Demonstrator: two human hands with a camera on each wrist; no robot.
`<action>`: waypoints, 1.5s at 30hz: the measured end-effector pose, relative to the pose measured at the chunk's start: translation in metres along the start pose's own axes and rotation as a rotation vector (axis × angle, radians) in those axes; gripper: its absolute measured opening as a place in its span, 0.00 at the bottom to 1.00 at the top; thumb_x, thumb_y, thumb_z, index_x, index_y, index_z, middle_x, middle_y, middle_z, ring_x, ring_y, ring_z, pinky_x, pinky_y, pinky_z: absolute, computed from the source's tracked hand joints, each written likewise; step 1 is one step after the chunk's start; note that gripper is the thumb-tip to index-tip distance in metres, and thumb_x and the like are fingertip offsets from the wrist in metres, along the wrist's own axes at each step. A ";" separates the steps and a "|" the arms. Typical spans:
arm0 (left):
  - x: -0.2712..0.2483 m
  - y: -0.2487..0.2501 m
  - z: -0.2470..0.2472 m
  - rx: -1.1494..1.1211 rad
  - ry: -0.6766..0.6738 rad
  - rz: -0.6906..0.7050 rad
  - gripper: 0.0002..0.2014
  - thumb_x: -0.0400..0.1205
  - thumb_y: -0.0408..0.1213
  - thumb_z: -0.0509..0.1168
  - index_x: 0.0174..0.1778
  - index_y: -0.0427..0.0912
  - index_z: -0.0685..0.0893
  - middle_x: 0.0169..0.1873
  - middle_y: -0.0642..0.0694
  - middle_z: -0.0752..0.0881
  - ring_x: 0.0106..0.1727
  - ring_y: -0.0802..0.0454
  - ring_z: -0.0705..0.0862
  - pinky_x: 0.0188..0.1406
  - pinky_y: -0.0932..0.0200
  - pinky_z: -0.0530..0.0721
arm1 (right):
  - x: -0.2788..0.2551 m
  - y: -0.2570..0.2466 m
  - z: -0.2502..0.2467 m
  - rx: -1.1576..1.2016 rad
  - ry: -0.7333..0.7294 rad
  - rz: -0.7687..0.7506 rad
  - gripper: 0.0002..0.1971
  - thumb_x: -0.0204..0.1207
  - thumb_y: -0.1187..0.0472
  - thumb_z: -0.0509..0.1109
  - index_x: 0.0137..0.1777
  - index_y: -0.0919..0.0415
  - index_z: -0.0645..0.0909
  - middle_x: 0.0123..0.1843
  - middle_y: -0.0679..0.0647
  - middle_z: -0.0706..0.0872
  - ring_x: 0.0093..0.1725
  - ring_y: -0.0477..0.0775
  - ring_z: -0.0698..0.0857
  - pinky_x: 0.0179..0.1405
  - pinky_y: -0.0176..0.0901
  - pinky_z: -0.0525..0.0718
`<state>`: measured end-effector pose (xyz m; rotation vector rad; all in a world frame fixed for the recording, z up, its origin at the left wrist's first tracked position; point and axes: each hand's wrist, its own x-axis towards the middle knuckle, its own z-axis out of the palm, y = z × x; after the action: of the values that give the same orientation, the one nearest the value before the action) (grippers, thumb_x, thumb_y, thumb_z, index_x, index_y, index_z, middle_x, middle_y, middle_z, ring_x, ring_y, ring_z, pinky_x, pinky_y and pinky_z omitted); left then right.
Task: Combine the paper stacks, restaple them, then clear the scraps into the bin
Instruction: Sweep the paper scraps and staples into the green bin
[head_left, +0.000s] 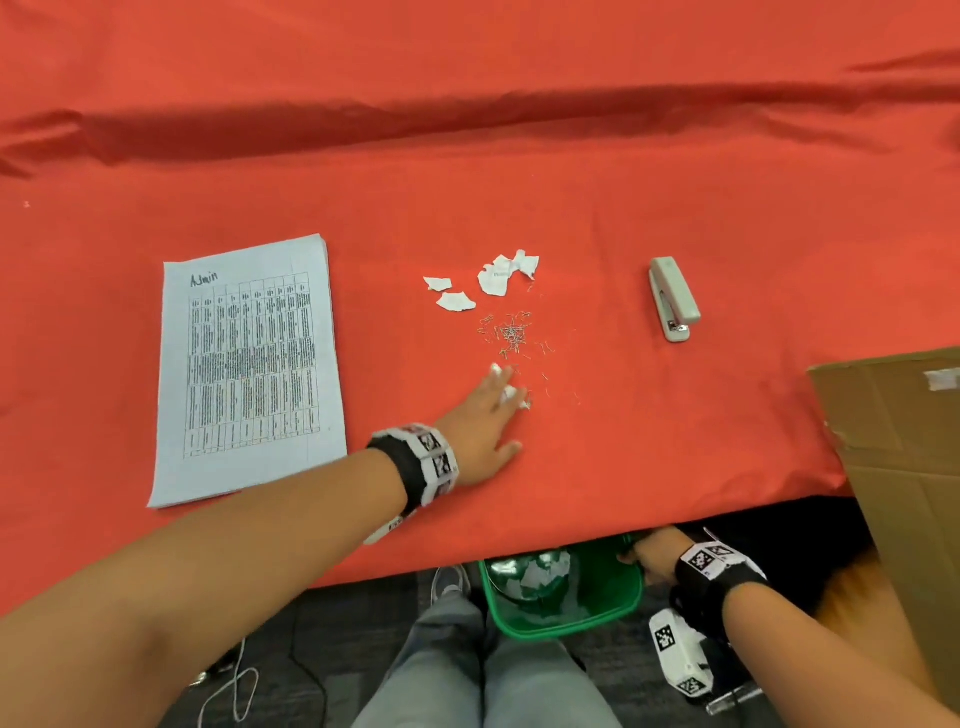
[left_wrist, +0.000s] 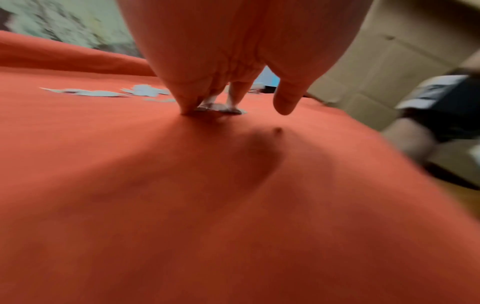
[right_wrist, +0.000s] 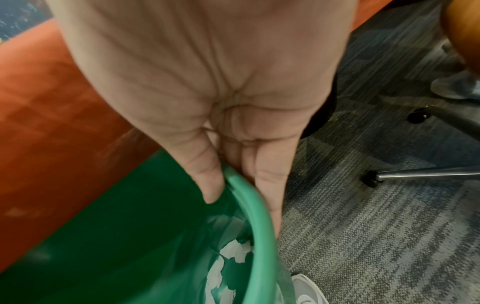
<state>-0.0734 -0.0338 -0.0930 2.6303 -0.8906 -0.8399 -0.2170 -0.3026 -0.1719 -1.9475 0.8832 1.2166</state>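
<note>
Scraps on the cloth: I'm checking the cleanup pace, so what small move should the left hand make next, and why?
Probably drag the small scraps under the left hand toward the table edge and into the green bin. The right hand holds its rim below that edge, and paper already lies inside.

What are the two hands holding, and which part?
The right hand pinches the green bin by its rim, thumb inside. The left hand holds nothing; its fingers press small paper scraps against the red tablecloth.
</note>
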 end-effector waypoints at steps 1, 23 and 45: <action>-0.007 0.012 0.008 0.019 -0.042 0.061 0.37 0.84 0.53 0.55 0.84 0.46 0.43 0.83 0.43 0.36 0.84 0.46 0.35 0.84 0.49 0.47 | -0.001 0.000 -0.001 0.008 -0.010 0.000 0.13 0.77 0.66 0.70 0.34 0.52 0.74 0.51 0.58 0.80 0.40 0.49 0.82 0.33 0.29 0.83; 0.051 -0.022 -0.044 -0.058 0.064 -0.124 0.35 0.85 0.50 0.57 0.84 0.44 0.49 0.84 0.41 0.42 0.85 0.42 0.43 0.83 0.43 0.54 | 0.023 0.022 -0.003 -0.098 -0.008 -0.007 0.21 0.69 0.57 0.77 0.53 0.76 0.85 0.50 0.70 0.90 0.50 0.68 0.90 0.53 0.63 0.87; 0.117 -0.050 -0.072 0.022 0.113 -0.200 0.36 0.83 0.49 0.61 0.83 0.41 0.54 0.84 0.39 0.47 0.85 0.41 0.48 0.84 0.46 0.53 | -0.001 0.013 -0.010 0.007 0.070 -0.004 0.10 0.71 0.63 0.76 0.47 0.70 0.83 0.53 0.69 0.89 0.53 0.68 0.88 0.55 0.59 0.87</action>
<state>0.0691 -0.0633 -0.1061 2.7883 -0.6190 -0.7204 -0.2231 -0.3175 -0.1698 -1.9955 0.9174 1.1480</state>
